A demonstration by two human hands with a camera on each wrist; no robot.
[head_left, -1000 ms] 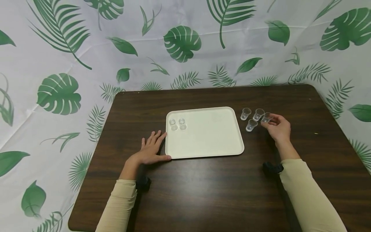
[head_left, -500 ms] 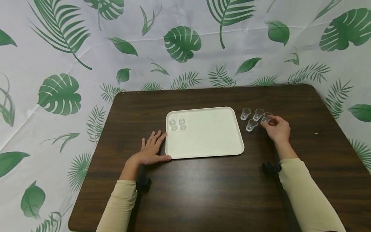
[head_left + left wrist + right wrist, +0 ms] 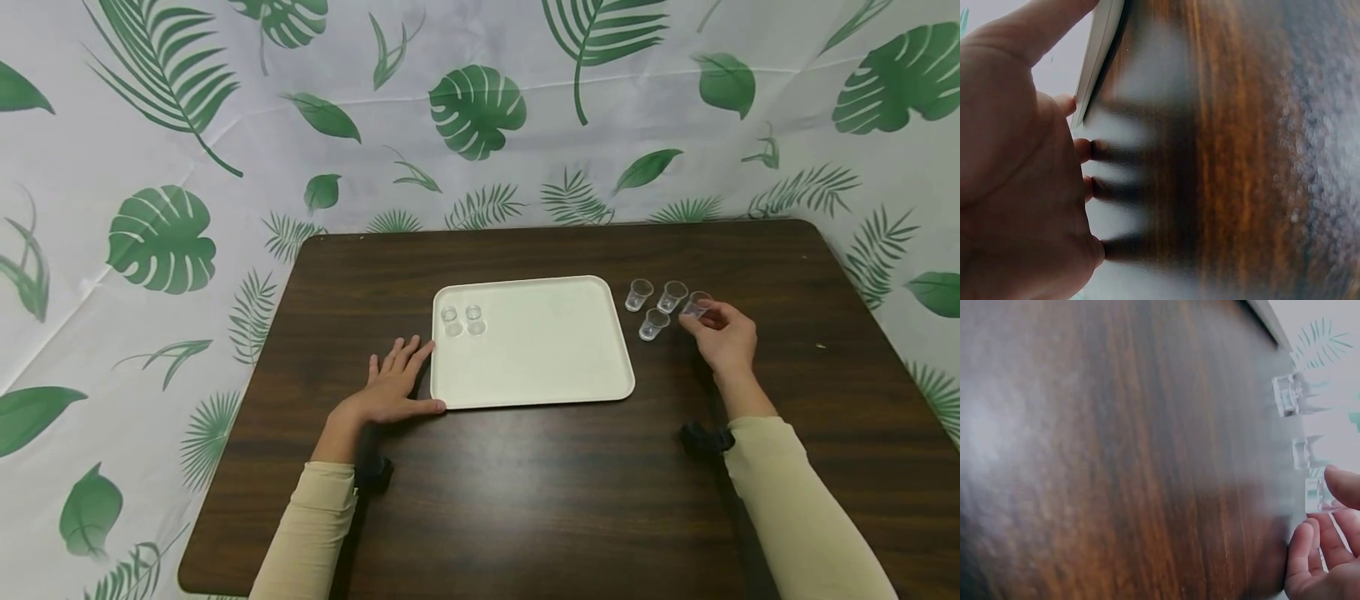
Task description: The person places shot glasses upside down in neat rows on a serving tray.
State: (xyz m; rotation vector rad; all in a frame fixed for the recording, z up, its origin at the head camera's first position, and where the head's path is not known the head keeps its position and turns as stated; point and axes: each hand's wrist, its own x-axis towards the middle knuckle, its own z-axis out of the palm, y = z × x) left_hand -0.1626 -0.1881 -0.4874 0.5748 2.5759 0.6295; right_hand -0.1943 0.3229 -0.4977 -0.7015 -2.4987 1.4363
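In the head view, my right hand (image 3: 726, 335) is at the right of the table, its thumb and fingers pinching a small clear plastic cup (image 3: 697, 303). Beside it stand three similar clear cups, one of them a front cup (image 3: 654, 323). The right wrist view shows the held cup (image 3: 1314, 495) between thumb and fingers. My left hand (image 3: 390, 392) lies spread on the table, thumb and index finger touching the left side of a white tray (image 3: 540, 350). Two clear cups (image 3: 474, 318) sit on the tray's left part; which way up they are, I cannot tell.
The dark wooden table (image 3: 510, 500) carries the tray near its middle. Behind and to the left hangs a white cloth (image 3: 360, 150) printed with green leaves. Dark wrist cameras are strapped under both forearms.
The head view has shifted very slightly. My right hand stays at the same cup, and the left hand and tray have not visibly moved.
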